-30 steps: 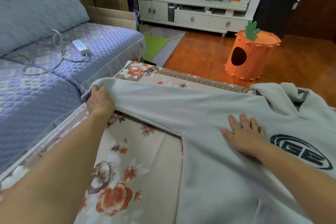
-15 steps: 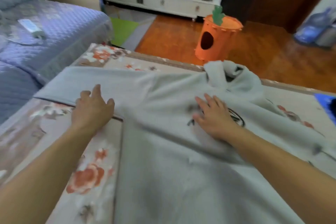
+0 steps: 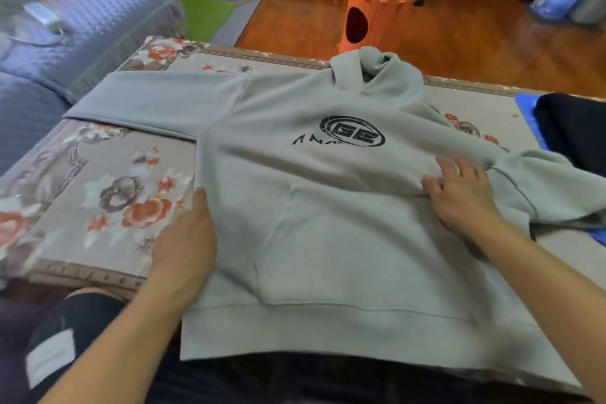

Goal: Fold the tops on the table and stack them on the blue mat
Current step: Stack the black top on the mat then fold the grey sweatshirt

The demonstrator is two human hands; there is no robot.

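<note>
Your grey hoodie (image 3: 328, 223) lies face up across the middle of the surface (image 3: 108, 193), hem over the near edge, hood at the far edge. It looks like thick, soft fleece: limp and bulky, so take it at seams and cuffs. Your left hand (image 3: 187, 239) lies flat and released along the body's left side; your right hand (image 3: 462, 193) presses with straight fingers by the bunched right sleeve, grasping nothing. Half a second ago both hands sat higher, near the chest and left sleeve
</note>
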